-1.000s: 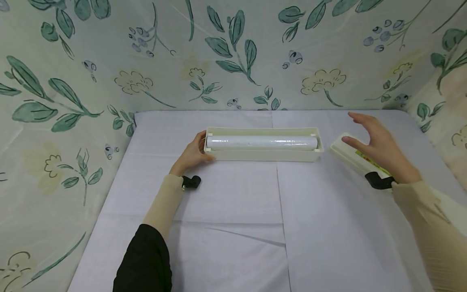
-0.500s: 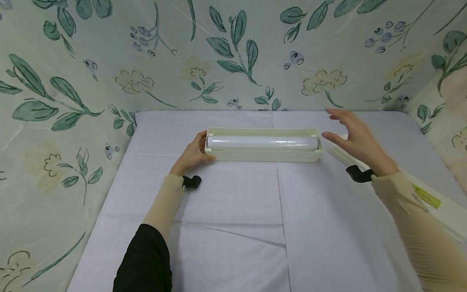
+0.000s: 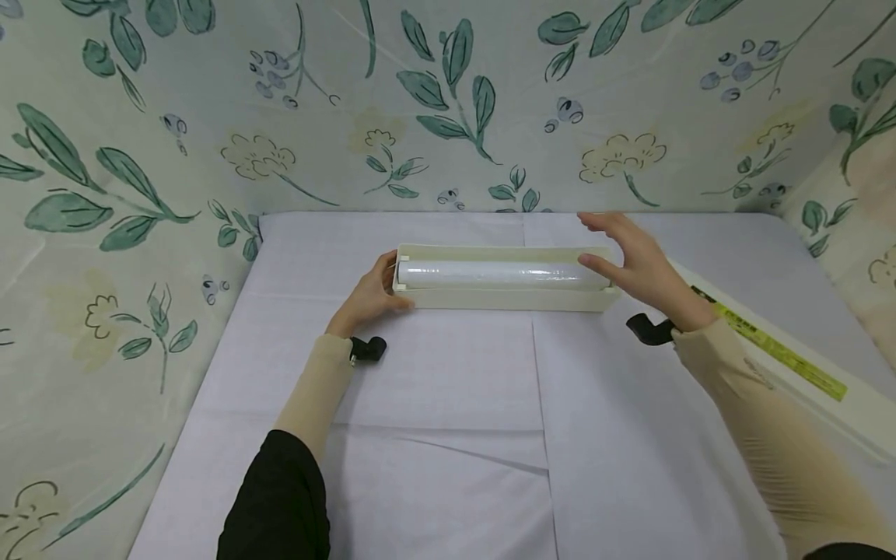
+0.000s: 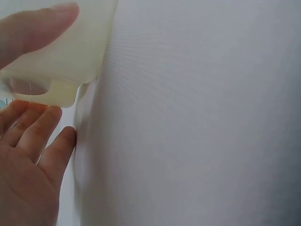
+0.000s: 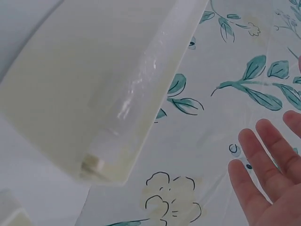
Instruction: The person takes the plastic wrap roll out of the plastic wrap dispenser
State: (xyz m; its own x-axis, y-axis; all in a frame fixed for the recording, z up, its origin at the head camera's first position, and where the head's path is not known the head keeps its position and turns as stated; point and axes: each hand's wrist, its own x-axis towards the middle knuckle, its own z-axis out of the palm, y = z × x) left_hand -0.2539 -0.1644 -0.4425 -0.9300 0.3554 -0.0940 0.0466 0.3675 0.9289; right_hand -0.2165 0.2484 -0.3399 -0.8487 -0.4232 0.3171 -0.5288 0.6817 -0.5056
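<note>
An open cream plastic box (image 3: pixel 504 299) lies lengthwise across the white-covered table, with a shiny roll of cling film (image 3: pixel 490 273) inside. My left hand (image 3: pixel 371 292) holds the box's left end, thumb on the front wall. In the left wrist view, the fingertips of that hand (image 4: pixel 28 160) are at the cut-out end wall. Above the box's right end hovers my right hand (image 3: pixel 640 268), fingers spread and holding nothing. The right wrist view has this hand (image 5: pixel 268 183) apart from the box (image 5: pixel 56 94).
A long cream lid (image 3: pixel 857 416) with a yellow-green label (image 3: pixel 791 354) lies slanted at the right, partly behind the right forearm. Behind the table (image 3: pixel 448 467) hangs a leaf-patterned cloth (image 3: pixel 490 78). Each wrist carries a small black camera mount (image 3: pixel 367 349).
My right hand has moved left, from over the lid to over the box's right end, uncovering more of the lid. The left hand and the box have stayed put.
</note>
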